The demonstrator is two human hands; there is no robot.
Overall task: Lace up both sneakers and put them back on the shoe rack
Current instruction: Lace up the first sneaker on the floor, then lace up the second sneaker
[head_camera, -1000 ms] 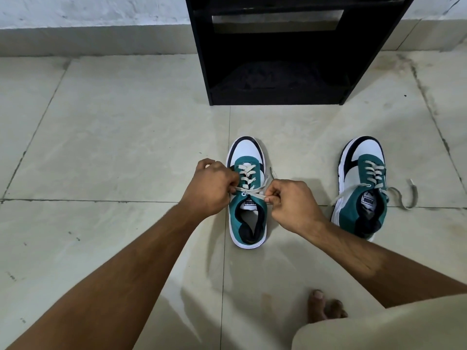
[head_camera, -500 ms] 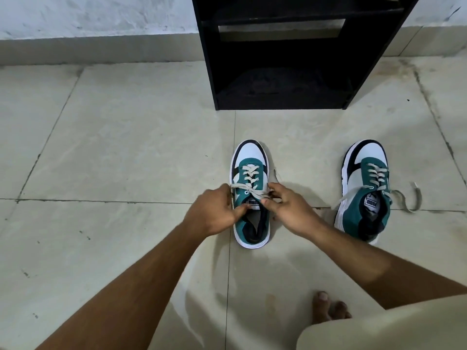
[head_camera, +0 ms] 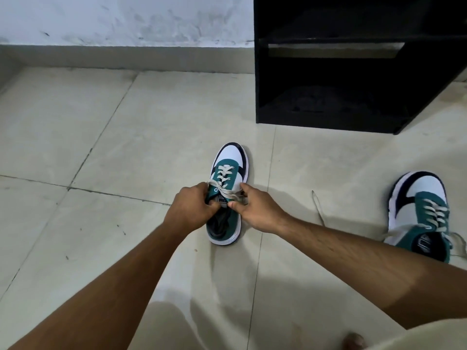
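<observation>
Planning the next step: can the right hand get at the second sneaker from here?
Probably yes. The right hand is pinching a lace, but bare floor separates it from the second sneaker.

The tongue label (head_camera: pixel 223 199) of the near sneaker (head_camera: pixel 228 188) is partly hidden, its lettering unreadable.

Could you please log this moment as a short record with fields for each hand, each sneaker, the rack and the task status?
left hand: grips the lace at the near sneaker's collar
right hand: pinches the lace on the other side
near sneaker: on the floor, laced, lace ends held crossed over the tongue
far sneaker: on the floor to the right, lace ends loose
shoe rack: black, no sneaker on it
status: neither sneaker put back
</observation>
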